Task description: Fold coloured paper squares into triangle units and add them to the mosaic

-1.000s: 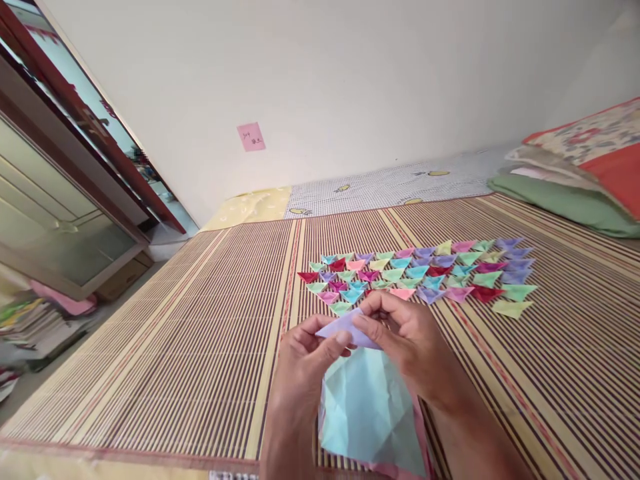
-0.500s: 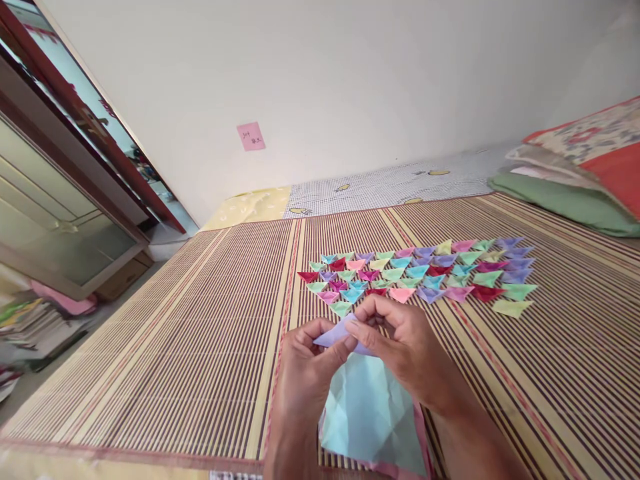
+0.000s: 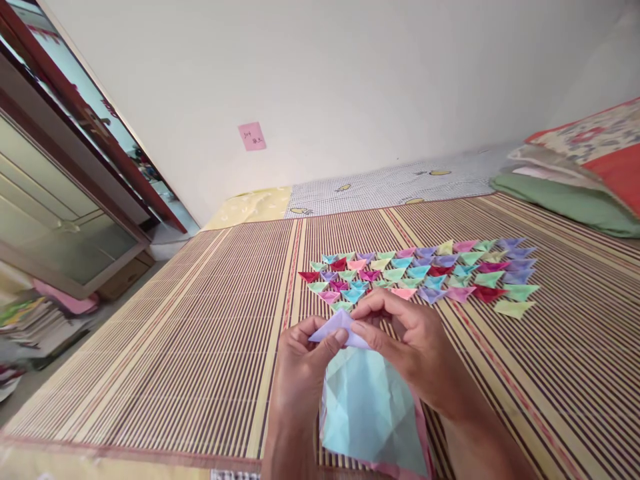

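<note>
Between both hands is a lavender folded paper (image 3: 341,323), roughly triangular with its peak upward. My left hand (image 3: 307,350) pinches its left part, thumb on the near face. My right hand (image 3: 403,337) grips the right part, with thumb and index finger close to the middle. Beneath the hands lies a creased light blue sheet of paper (image 3: 370,407), with a pink edge showing under it. Just beyond, several rows of small folded paper boats (image 3: 420,272) in many colours stand on the striped mat (image 3: 200,347). My right fingers hide part of the nearest row.
A green cushion (image 3: 565,203) and a red floral pillow (image 3: 600,143) lie at the far right. Checked cloth (image 3: 370,190) runs along the wall, where a pink note (image 3: 252,136) is stuck. At left are a sliding door (image 3: 55,200) and a stack of papers (image 3: 37,327).
The lavender paper has tilted so its peak shows more clearly and more of its face is visible. My right thumb has slid slightly right, off the middle. The boats have not moved.
</note>
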A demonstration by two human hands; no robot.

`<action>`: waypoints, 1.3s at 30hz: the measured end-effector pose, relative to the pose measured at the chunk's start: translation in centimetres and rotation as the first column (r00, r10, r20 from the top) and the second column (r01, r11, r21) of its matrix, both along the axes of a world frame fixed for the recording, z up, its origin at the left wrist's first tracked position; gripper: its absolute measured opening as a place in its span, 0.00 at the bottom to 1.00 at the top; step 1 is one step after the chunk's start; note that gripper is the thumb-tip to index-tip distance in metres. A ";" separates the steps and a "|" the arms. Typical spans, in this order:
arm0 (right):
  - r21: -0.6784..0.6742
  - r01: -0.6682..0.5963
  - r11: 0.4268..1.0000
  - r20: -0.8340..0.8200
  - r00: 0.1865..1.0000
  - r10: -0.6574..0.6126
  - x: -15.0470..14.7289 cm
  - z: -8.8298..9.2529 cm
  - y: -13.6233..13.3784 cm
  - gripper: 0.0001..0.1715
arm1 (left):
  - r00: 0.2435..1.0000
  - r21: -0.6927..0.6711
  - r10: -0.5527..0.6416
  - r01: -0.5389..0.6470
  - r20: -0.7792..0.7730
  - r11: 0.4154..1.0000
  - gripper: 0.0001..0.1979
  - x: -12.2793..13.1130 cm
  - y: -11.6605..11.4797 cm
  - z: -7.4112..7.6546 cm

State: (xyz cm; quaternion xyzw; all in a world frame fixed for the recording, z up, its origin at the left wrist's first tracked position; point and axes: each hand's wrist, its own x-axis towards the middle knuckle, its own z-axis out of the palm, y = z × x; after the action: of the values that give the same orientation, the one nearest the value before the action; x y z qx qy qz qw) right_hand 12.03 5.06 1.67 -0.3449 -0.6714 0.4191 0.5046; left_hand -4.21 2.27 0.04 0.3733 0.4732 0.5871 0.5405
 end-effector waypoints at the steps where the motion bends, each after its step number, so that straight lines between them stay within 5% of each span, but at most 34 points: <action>1: 0.020 0.007 1.000 -0.001 1.000 -0.007 -0.1 0.0 0.0 0.05 | 1.000 0.006 0.003 -0.003 -0.004 1.000 0.17 0.0 0.0 -0.1; 19: -0.051 0.055 0.997 0.043 0.998 -0.052 -0.3 0.0 -0.2 0.09 | 0.987 0.052 -0.085 0.093 -0.136 0.994 0.15 -0.4 -0.2 -0.4; 26: 0.059 0.105 0.993 0.074 0.991 -0.110 -0.4 -0.6 -0.2 0.05 | 0.981 0.076 -0.025 0.040 -0.191 0.996 0.15 0.0 0.0 -0.4; 34: 0.011 -0.010 1.000 0.060 0.998 0.009 0.0 -0.3 -0.1 0.05 | 0.972 0.086 -0.050 0.071 -0.228 0.994 0.15 -0.3 -0.3 -0.6; 39: -0.126 -0.041 0.991 -0.026 0.999 0.038 -0.3 -0.7 0.3 0.09 | 0.997 0.090 0.052 -0.046 -0.062 0.995 0.13 -0.1 -0.1 -0.4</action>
State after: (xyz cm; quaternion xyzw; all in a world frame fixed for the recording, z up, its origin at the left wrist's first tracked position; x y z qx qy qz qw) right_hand 11.73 5.38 0.98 -0.3577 -0.6442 0.4748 0.4813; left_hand -4.34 2.14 -0.40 0.4038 0.4729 0.6082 0.4933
